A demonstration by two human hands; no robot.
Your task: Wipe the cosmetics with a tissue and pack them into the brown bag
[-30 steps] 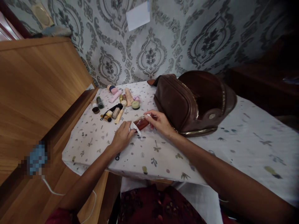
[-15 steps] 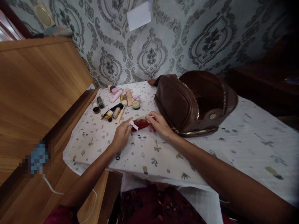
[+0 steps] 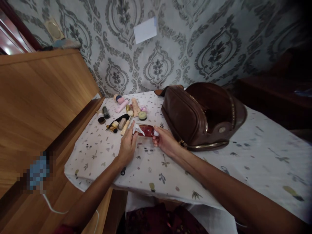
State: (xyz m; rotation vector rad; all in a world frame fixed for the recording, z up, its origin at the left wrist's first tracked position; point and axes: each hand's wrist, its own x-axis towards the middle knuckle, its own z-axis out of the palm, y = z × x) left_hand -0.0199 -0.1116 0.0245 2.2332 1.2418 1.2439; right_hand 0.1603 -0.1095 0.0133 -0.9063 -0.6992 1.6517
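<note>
A red, see-through bottle (image 3: 148, 130) lies sideways between my two hands, above the patterned white cloth. My left hand (image 3: 128, 143) grips its left end together with a crumpled white wipe or tissue (image 3: 138, 128). The fingers of my right hand (image 3: 163, 139) pinch the white tip at the bottle's right end. Just beyond my left hand lie several cosmetics, among them a cream-coloured tube (image 3: 125, 126), a green-lidded jar (image 3: 142, 115) and a peach tube (image 3: 136, 107).
A brown leather bag (image 3: 182, 113) stands unzipped to the right of my hands. At the left is a wooden panel (image 3: 48, 87). Behind the table (image 3: 97, 169) rises a patterned wall with a white paper (image 3: 145, 31) on it.
The bottle has turned in my hands, and its white tip now shows between my right fingers. More of the white wipe is visible. The camera view has tilted up slightly.
</note>
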